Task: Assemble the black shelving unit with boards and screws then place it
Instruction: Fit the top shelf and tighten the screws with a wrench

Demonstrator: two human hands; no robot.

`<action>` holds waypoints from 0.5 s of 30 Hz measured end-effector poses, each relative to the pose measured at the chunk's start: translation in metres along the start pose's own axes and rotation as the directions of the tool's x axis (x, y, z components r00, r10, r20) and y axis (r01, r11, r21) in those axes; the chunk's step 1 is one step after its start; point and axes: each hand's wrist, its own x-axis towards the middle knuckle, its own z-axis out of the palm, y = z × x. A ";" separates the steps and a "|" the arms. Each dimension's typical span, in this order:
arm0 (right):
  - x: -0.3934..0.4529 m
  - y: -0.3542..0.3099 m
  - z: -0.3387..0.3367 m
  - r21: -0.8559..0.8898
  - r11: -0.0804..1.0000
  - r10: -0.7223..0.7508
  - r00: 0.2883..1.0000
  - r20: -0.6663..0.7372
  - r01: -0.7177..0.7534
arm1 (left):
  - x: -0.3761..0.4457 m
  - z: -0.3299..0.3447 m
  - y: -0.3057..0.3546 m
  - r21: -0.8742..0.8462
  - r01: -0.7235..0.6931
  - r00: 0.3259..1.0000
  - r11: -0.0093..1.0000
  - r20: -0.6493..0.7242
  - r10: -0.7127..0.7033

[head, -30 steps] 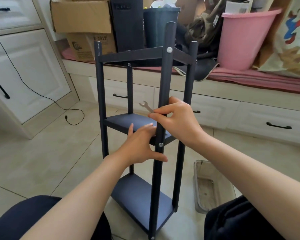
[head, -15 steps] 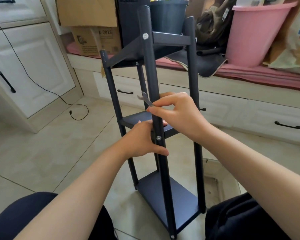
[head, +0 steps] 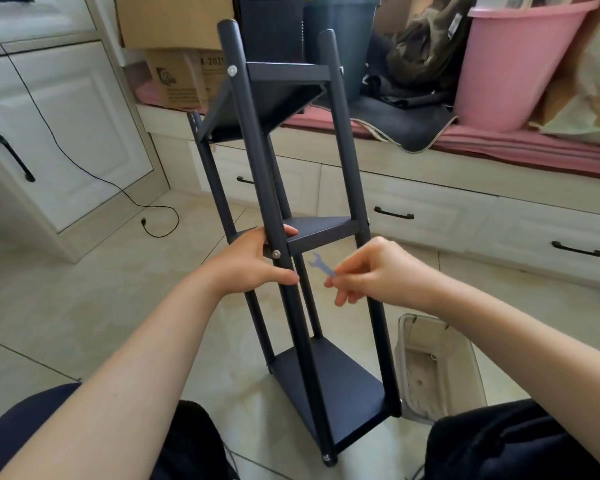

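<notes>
Standing on the tiled floor [head: 66, 306] between the person's knees is the black shelving unit [head: 326, 237], three boards on four posts, tipped a bit toward the camera. The left hand [head: 253, 263] is wrapped around the near post at the middle board, thumb under a silver screw [head: 276, 253]. The right hand [head: 371, 271] is off the frame, just beside it, pinching a small flat wrench [head: 321, 266] by its end, open jaw pointing up-left toward that screw. So the hands are apart, one clamped on the post, one on the wrench.

Readable writing is thin: a cardboard box [head: 184, 77] on the window seat shows "-201" plus a round logo, the rest too small. A pink bucket [head: 510, 64] sits on the seat too, and a clear plastic bin [head: 440, 368] sits on the floor by the unit.
</notes>
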 end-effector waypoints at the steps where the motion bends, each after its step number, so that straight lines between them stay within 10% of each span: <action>1: -0.001 0.006 0.003 -0.052 0.998 0.021 1.000 0.003 -0.021 | 0.000 0.000 0.000 -0.002 -0.002 1.000 1.000 -0.001 0.002; 15: 0.003 0.034 0.039 0.026 0.992 0.123 0.987 -0.105 -0.121 | 0.003 0.018 0.021 0.053 -0.097 0.995 0.994 0.025 0.096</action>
